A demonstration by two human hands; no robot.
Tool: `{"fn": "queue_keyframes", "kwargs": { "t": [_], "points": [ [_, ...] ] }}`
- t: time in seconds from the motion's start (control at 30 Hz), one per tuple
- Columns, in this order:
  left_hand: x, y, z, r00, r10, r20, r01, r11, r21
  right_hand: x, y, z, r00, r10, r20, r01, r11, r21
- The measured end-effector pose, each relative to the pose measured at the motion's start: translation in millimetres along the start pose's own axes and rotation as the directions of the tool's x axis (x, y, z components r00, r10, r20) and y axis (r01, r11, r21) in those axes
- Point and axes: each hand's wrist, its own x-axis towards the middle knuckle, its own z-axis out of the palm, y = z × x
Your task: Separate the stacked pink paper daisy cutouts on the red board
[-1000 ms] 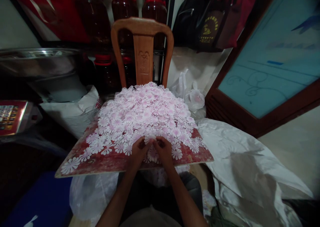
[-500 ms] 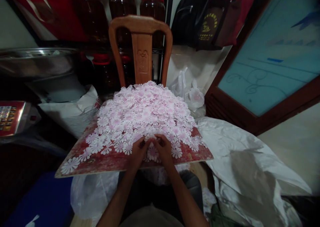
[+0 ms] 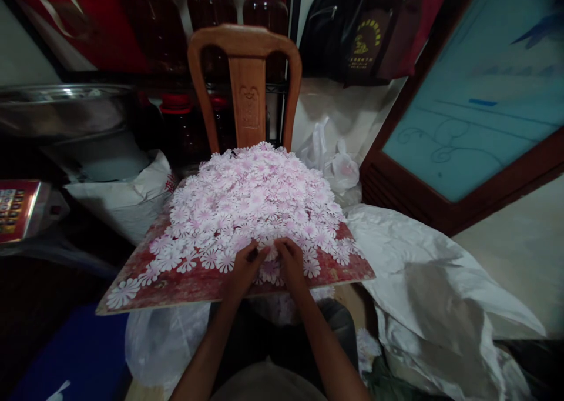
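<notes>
A large heap of white and pink paper-like flowers (image 3: 259, 189) covers much of a worn red board (image 3: 176, 289). My left hand (image 3: 247, 266) is over the near edge of the heap, its thumb and fingers closed on a pale flower (image 3: 267, 251). Close beside it on the right, my right hand (image 3: 291, 263) has its thumb and index finger pinched at the other side of that flower. A small gap separates the two hands. Fine details between the fingertips are too small to tell.
Behind the board rises a wooden chair back (image 3: 249, 83). A big white sack (image 3: 409, 260) lies at the right, near tied plastic bags (image 3: 343, 169). At the left are a metal basin (image 3: 66, 116) and a white bag (image 3: 127, 195). Jars (image 3: 214, 13) stand on shelves.
My hands have moved slightly apart; the fingertips were nearly touching before. The whole view has shifted a little.
</notes>
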Motion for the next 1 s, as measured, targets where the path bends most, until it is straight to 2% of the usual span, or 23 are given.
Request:
{"fn": "queue_keyframes", "kwargs": {
  "t": [0.23, 0.53, 0.83, 1.0],
  "points": [
    [0.7, -4.1, 0.1, 1.000, 0.009, 0.008, -0.009, 1.000, -0.014, 0.8, 3.1, -2.9, 1.000, 0.023, -0.006, -0.023, 0.999, 0.038],
    [-2.4, 7.8, 2.4, 1.000, 0.017, -0.012, -0.017, 1.000, 0.009, 0.7, -0.8, -7.0, 0.996, 0.061, 0.058, -0.066, 0.995, 0.081],
    [-1.6, 5.5, 0.1, 1.000, -0.016, -0.022, 0.015, 1.000, -0.020, 2.0, -0.1, -5.4, 0.998, 0.051, -0.034, -0.047, 0.994, 0.094],
    [-2.2, 9.3, 0.9, 0.999, -0.016, -0.042, 0.015, 1.000, -0.026, 1.1, -1.6, -3.0, 1.000, 0.028, -0.010, -0.027, 0.998, 0.049]
  ]
}}
